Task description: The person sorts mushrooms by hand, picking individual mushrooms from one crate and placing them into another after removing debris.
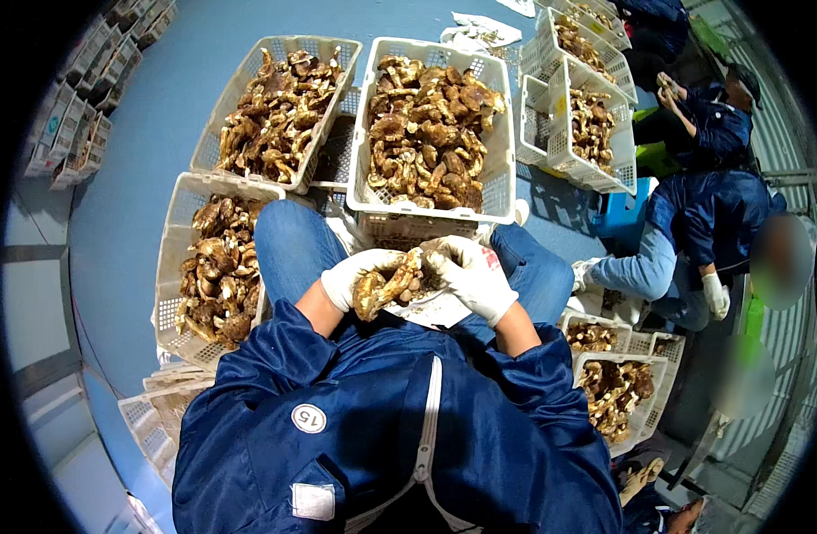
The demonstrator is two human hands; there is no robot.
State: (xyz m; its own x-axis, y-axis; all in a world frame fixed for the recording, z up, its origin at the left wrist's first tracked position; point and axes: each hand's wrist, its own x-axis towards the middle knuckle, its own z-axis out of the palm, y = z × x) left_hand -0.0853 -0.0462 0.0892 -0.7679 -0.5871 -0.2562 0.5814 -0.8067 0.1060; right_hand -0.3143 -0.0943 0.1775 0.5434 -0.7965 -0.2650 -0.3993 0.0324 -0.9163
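Note:
In a white glove, my left hand [361,277] is closed around a brown mushroom [387,284], its cap pointing down and left and its pale stem end up and right. My gloved right hand [471,277] has its thumb and fingers pinched at that stem end; whether a small piece is between them cannot be told. Small round stubs show beside the stem. Below the hands, a white cloth [431,310] with dark crumbs lies across my lap. Straight ahead, past my knees, a white plastic crate [502,167] holds many mushrooms [435,133].
More mushroom crates stand at front left [205,133], beside my left knee [171,267] and at right [558,133]. A lower-right crate [655,400] holds mushrooms too. Co-workers [708,213] sit at the right near a blue stool [625,217]. Crate stacks [81,133] stand far left.

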